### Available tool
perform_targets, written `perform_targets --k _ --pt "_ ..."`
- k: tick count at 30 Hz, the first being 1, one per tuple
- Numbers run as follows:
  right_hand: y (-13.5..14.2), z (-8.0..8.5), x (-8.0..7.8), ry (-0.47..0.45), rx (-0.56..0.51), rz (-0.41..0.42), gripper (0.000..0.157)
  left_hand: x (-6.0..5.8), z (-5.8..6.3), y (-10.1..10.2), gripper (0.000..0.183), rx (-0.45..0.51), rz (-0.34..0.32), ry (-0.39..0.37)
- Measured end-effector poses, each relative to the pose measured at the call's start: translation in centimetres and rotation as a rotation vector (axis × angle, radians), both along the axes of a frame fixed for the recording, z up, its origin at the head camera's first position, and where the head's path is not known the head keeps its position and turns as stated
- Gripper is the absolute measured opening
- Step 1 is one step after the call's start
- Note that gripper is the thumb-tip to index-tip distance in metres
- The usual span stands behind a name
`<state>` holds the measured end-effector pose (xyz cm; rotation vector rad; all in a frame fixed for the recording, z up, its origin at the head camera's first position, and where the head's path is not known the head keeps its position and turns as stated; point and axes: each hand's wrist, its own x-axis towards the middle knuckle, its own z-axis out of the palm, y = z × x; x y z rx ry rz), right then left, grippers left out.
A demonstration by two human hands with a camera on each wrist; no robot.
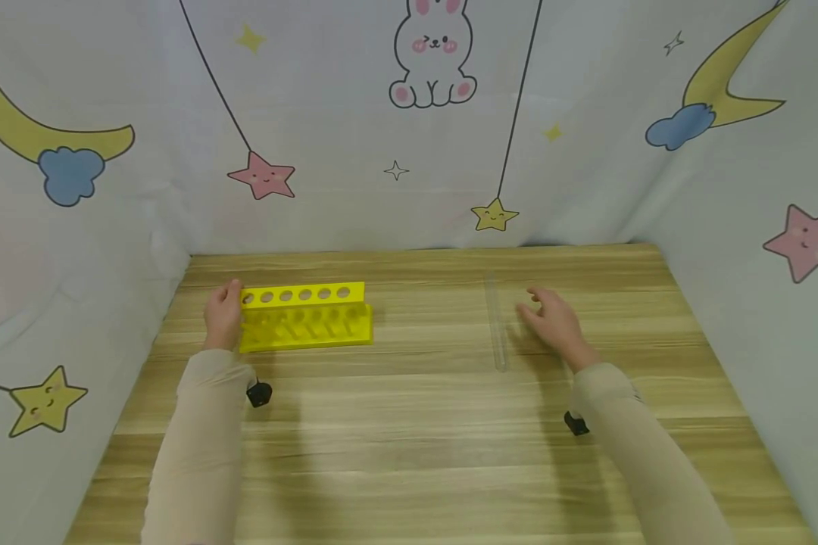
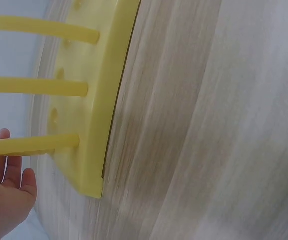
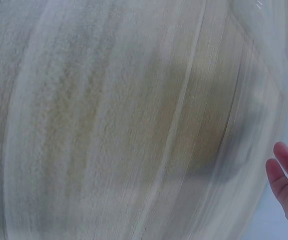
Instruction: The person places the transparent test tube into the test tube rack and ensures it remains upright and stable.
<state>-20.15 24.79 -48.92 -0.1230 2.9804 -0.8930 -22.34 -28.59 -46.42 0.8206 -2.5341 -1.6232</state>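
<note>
A yellow test tube rack (image 1: 307, 337) with a row of round holes stands at the back left of the table. My left hand (image 1: 223, 314) holds its left end, by the upper plate. In the left wrist view, the fingers (image 2: 13, 172) of that hand pass behind the end post (image 2: 31, 145) of the rack. A clear test tube (image 1: 497, 325) lies lengthwise on the table, right of centre. Just to its right, my right hand (image 1: 552, 322) hovers with fingers loosely bent and nothing in them. The right wrist view catches only its fingertips (image 3: 279, 172) at the edge.
The wood-grain table (image 1: 395, 439) ends at a white curtain (image 1: 354, 129) printed with stars, moons and a rabbit, which also hangs along both sides. A small black wrist camera (image 1: 259, 393) sits under the left sleeve, another camera (image 1: 576, 422) under the right.
</note>
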Motion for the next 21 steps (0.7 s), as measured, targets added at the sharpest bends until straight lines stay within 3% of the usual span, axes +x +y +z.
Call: perform_targets --k 11,16,21 --pt "-0.7 0.1 -0.2 -0.029 -0.001 0.016 0.052 1.0 -0.1 -0.4 0.056 -0.027 -0.064 -0.012" --pt "-1.0 0.0 -0.2 -0.036 0.002 0.012 0.053 1.0 -0.4 -0.4 0.047 -0.032 -0.044 -0.01" --pt "-1.1 -0.1 -0.2 -0.039 0.011 0.016 0.053 1.0 -0.3 0.1 0.055 -0.044 -0.022 0.006"
